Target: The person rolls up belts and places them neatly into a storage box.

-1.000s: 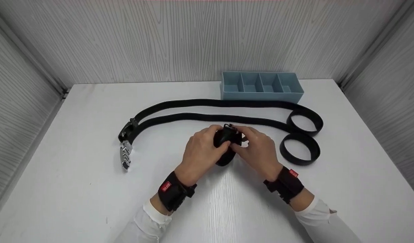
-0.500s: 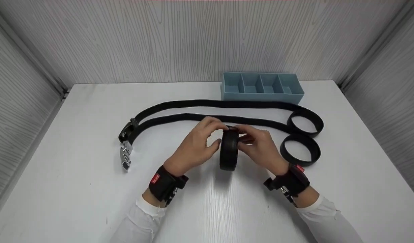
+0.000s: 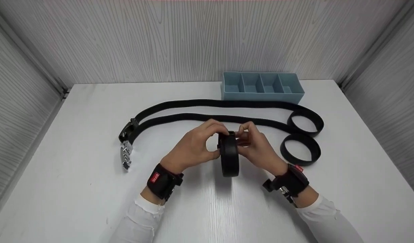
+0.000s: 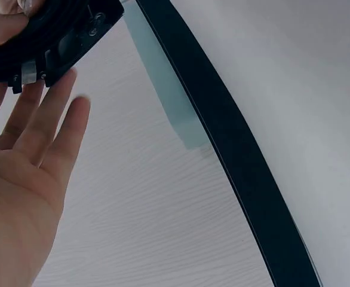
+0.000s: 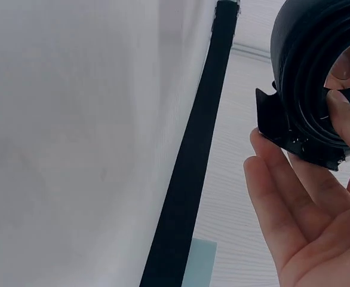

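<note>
A black belt (image 3: pixel 230 158), wound into a tight coil, is held upright off the table, its outer band facing me in the head view. From the left my left hand (image 3: pixel 193 145) pinches it between thumb and fingers near the top. My right hand (image 3: pixel 257 148) grips the other side, with some fingers curled. In the right wrist view the layered coil (image 5: pixel 300 66) shows its open centre, with a thumb on its inner edge. A dark buckle (image 4: pixel 82 42) sits along the coil's edge in the left wrist view. The right fingertips are partly hidden behind the coil.
Two black belts (image 3: pixel 207 102) lie stretched across the white table (image 3: pixel 92 202), their buckles (image 3: pixel 126 155) at the left and looped ends (image 3: pixel 300 149) at the right. Behind them stands a blue-grey compartment box (image 3: pixel 262 96), near the back wall.
The coil has turned from tilted to edge-on and come slightly toward me. My left hand has shifted left; its thumb, apart from the coil half a second ago, now meets it.
</note>
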`<state>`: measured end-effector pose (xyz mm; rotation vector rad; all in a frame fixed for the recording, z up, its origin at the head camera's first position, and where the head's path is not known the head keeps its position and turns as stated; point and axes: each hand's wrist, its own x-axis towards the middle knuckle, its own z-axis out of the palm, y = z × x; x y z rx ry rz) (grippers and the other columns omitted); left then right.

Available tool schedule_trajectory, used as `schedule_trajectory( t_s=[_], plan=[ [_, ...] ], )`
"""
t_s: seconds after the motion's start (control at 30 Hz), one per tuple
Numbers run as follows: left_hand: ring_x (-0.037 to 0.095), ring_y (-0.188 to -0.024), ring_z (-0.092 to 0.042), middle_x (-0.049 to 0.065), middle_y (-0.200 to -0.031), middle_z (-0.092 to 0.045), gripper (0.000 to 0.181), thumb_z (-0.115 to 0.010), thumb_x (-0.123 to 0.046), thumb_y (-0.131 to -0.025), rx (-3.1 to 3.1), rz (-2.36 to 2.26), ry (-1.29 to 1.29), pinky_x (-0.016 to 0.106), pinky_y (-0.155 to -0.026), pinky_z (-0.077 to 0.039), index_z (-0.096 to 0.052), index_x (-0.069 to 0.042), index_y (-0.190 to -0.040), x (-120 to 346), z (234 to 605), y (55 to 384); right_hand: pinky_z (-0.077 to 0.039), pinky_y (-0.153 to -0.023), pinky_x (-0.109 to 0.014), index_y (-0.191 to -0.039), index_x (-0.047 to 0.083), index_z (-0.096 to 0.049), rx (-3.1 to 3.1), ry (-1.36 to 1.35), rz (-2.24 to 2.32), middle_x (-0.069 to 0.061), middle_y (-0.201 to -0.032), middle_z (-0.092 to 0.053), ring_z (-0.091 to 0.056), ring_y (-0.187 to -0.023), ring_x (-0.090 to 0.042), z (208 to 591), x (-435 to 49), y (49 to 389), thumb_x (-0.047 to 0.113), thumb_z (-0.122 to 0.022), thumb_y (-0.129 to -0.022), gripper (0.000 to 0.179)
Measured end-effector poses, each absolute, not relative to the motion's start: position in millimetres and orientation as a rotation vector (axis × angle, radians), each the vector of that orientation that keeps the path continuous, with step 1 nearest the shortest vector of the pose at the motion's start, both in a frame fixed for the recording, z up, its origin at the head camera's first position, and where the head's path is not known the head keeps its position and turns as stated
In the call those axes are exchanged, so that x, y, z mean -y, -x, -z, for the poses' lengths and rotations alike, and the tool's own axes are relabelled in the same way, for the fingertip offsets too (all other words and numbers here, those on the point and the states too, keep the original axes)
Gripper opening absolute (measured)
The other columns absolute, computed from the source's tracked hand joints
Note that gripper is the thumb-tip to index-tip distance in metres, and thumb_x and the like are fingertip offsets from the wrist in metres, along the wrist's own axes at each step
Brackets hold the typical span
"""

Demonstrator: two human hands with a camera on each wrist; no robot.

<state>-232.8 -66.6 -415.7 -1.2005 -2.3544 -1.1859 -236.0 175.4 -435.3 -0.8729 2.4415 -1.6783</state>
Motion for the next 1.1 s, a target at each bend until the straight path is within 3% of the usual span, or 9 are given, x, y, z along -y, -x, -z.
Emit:
schedule_trajectory(
  t_s=[0.13,0.27,0.4,0.53,0.63,0.9,0.97,1.1],
  plan=[
    [0.012,-0.1,-0.063,0.001,-0.111,-0.066,0.033,-0.086,-0.006,-0.084,2.33,1.146,1.19,0.033,-0.078,-0.057,-0.07,-0.01,-0.112,65,415,233,-0.058,-0.092,-0.037,-0.109,0.0,-0.043,-2.429,0.865,1.653,-0.013,-0.114,-0.076,-0.074,-0.103,-0.027,435,-176,238,0.0,-0.077,-0.091,0.039],
    [0.014,-0.096,-0.066,0.001,-0.107,-0.066,0.029,-0.085,-0.01,-0.084,2.321,0.996,1.102,0.032,-0.075,-0.057,-0.071,-0.012,-0.109,64,415,233,-0.058,-0.093,-0.039,-0.12,-0.002,-0.051,-2.434,0.843,1.65,-0.015,-0.125,-0.071,-0.071,-0.111,-0.03,428,-180,240,-0.008,-0.07,-0.094,0.033],
    [0.017,-0.093,-0.067,0.0,-0.106,-0.066,0.028,-0.083,-0.011,-0.081,2.317,0.765,0.927,0.033,-0.068,-0.059,-0.073,-0.014,-0.107,65,417,234,-0.061,-0.083,-0.044,-0.134,0.002,-0.056,-2.503,0.784,1.723,-0.014,-0.129,-0.069,-0.073,-0.103,-0.028,414,-180,234,-0.002,-0.06,-0.102,0.032],
    [0.019,-0.085,-0.065,0.001,-0.102,-0.065,0.026,-0.082,-0.013,-0.08,2.326,0.626,0.803,0.033,-0.058,-0.057,-0.074,-0.014,-0.105,62,422,236,-0.062,-0.073,-0.037,-0.137,0.01,-0.065,-2.685,0.846,1.595,-0.007,-0.121,-0.075,-0.075,-0.093,-0.019,407,-174,225,0.021,-0.07,-0.101,0.038],
    [0.018,-0.082,-0.064,0.001,-0.098,-0.063,0.025,-0.082,-0.013,-0.079,2.315,0.592,0.783,0.032,-0.055,-0.056,-0.074,-0.013,-0.104,57,424,236,-0.06,-0.072,-0.028,-0.133,0.011,-0.071,-2.836,0.929,1.463,-0.006,-0.12,-0.076,-0.075,-0.094,-0.016,409,-168,222,0.022,-0.079,-0.094,0.041],
    [0.018,-0.087,-0.067,0.002,-0.099,-0.064,0.027,-0.083,-0.011,-0.079,2.332,0.608,0.777,0.03,-0.061,-0.059,-0.075,-0.011,-0.105,43,431,232,-0.057,-0.067,-0.02,-0.121,0.01,-0.078,-2.995,0.98,1.394,-0.004,-0.112,-0.077,-0.074,-0.087,-0.011,413,-171,220,0.009,-0.085,-0.087,0.035],
    [0.018,-0.091,-0.068,0.002,-0.106,-0.065,0.031,-0.084,-0.014,-0.082,2.337,0.633,0.764,0.03,-0.065,-0.059,-0.074,-0.012,-0.111,41,430,231,-0.055,-0.065,-0.017,-0.12,0.009,-0.078,-3.001,0.995,1.422,-0.004,-0.112,-0.077,-0.074,-0.086,-0.01,412,-174,222,0.008,-0.085,-0.087,0.034],
    [0.022,-0.11,-0.066,0.006,-0.128,-0.061,0.049,-0.084,-0.019,-0.086,2.327,0.672,0.746,0.035,-0.084,-0.058,-0.067,-0.012,-0.131,43,428,230,-0.05,-0.058,-0.014,-0.121,0.009,-0.077,-3.047,0.967,1.464,-0.007,-0.111,-0.077,-0.071,-0.075,-0.009,401,-185,238,0.008,-0.083,-0.088,0.034]
  ],
)
